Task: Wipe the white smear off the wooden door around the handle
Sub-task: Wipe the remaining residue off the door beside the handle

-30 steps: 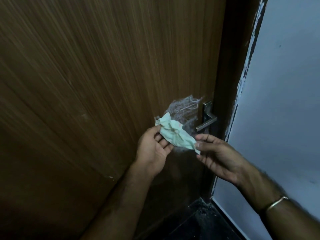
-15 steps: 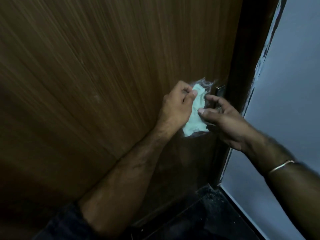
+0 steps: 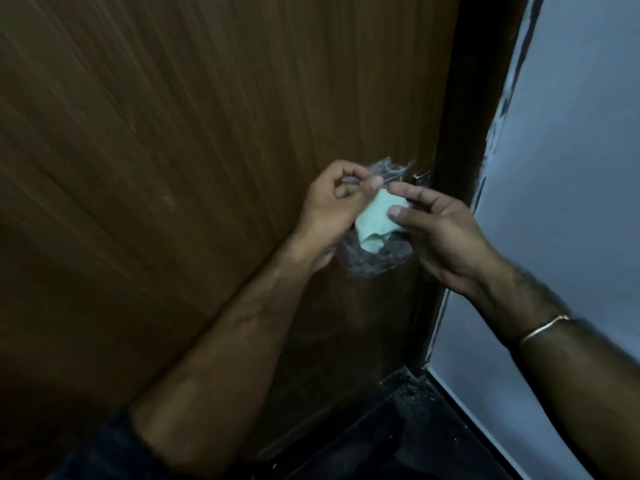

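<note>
Cloth (image 3: pixel 375 220) raised onto smear (image 3: pixel 374 263); left hand (image 3: pixel 332 206), right hand (image 3: pixel 446 233) pinch it.

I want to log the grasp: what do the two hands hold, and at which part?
Both hold the pale green cloth: the left hand pinches its top edge, the right hand pinches its right side.

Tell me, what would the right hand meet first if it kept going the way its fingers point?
The pale green cloth: the right hand points up and left, with its thumb touching it. Beyond lies the left hand, then the wooden door, though depth is unclear.
</note>
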Tool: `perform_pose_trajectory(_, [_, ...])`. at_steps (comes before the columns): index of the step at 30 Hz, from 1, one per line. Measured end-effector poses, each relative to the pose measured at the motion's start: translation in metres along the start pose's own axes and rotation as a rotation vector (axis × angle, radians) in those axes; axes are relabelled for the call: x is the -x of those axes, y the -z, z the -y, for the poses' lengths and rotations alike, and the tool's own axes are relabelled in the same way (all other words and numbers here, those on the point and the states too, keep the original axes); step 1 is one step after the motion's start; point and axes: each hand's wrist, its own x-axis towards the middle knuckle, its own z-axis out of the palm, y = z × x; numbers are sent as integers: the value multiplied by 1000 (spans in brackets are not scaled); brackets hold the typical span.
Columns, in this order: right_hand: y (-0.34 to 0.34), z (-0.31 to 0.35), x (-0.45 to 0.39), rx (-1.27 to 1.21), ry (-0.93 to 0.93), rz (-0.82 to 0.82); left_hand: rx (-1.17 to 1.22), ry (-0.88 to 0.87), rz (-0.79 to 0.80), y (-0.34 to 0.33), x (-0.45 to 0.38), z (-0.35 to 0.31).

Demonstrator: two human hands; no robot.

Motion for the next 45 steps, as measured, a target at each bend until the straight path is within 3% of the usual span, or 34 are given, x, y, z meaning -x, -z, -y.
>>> perform_pose_trajectory(2, [7,0,-1,85,48,19,75,62,144,7,4,4])
perform_pose_trajectory(5, [14,-3,-5,388,135,-31,-47,115,148,7,5,7])
perform_pose_trajectory(9, [23,-16,-10,1104,348,-103,-642,159,111,0,9,13])
perform_pose_trajectory(11, [27,-23,-10,1225,377,-81,-866,99,60,1,12,19])
perform_pose_trajectory(13, [30,-29,-12,1023,276,-72,-874,86,63,5,13,27])
perform_pose_trajectory(16, [27,-29,-11,383,-65,-37,-460,263,97,8,14,32])
perform_pose_trajectory(18, [25,-27,-12,211,-140,-26,-271,321,71,7,16,32])
perform_pose_trajectory(25, [26,-19,-17,51,-183,-62,110,455,-20,5,17,33])
perform_pose_trajectory(32, [21,-30,-11,-128,-432,72,-34,365,-103,-2,18,46])
perform_pose_trajectory(35, [16,-37,-13,-177,-364,-56,2,451,-81,-2,20,50])
perform_pose_trajectory(39, [13,-40,-19,-132,-285,-63,28,444,-69,0,18,49])
perform_pose_trajectory(45, [20,-39,-32,-381,-373,-106,-11,374,-79,0,16,40])
